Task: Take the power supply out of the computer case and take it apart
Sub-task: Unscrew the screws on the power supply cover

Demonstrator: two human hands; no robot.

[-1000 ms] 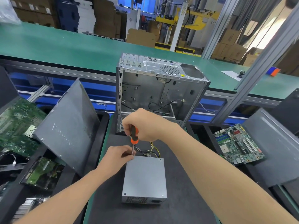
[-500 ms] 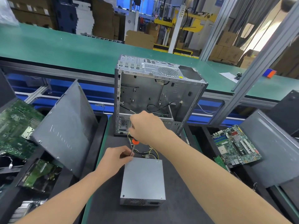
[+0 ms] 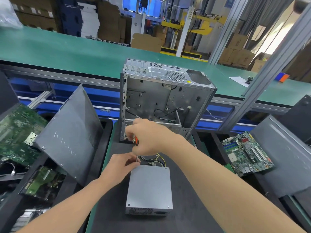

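The power supply (image 3: 149,187) is out of the case (image 3: 159,101) and lies flat on the dark bench (image 3: 193,207), toward the near edge, with its vented end facing the person. The case stands upright at the bench's far edge, its open side toward us, with a few black cables loose inside. The right hand (image 3: 149,137) is wrapped around the orange handle of a screwdriver (image 3: 136,141), held roughly upright over the far left corner of the power supply. The left hand (image 3: 121,165) pinches the metal shaft low down, fingertips right at that corner; the tip itself is hidden behind them. A bundle of wires (image 3: 158,159), yellow and black, spills from the far end of the power supply, between it and the case. Off the bench's left edge a grey panel (image 3: 70,137) leans tilted over a bin, and off the right edge a green board (image 3: 247,153) rests on another grey panel.
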